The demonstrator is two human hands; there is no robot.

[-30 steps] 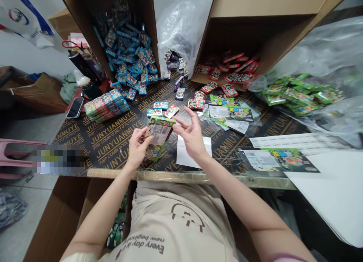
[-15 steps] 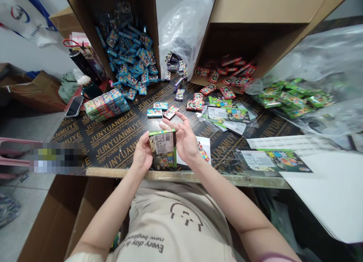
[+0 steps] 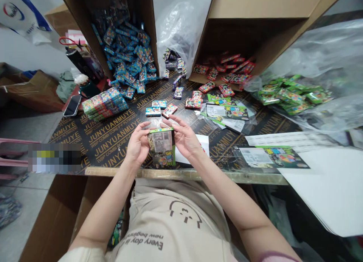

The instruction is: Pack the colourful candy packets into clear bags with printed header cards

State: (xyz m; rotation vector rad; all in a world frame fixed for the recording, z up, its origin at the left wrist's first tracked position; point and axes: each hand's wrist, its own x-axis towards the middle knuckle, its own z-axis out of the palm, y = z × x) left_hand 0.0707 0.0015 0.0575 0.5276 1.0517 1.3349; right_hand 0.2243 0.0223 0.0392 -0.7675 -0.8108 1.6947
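A dark package with green edges (image 3: 162, 148) stands upright near the table's front edge, between my hands. My left hand (image 3: 138, 144) grips its left side near the top. On the opposite side, my right hand (image 3: 185, 139) has its fingers bent over the top right corner and holds it there. Just beyond the package lie two small blue boxes (image 3: 153, 111) and a red box (image 3: 169, 111). A white sheet (image 3: 183, 158) lies partly under my right hand, with a red printed item mostly hidden by the wrist.
Cartons of blue boxes (image 3: 127, 57) and red boxes (image 3: 238, 70) stand behind. Green boxes (image 3: 295, 95) lie in plastic at right. Flat packages (image 3: 227, 112), another flat package (image 3: 272, 157) and white paper (image 3: 331, 194) lie rightward. Stacked boxes (image 3: 104, 104) and a phone (image 3: 72, 105) are left.
My left hand's fingers have shifted up to the package's top left. My right hand has closed in on its top right corner. The whole view has shifted slightly.
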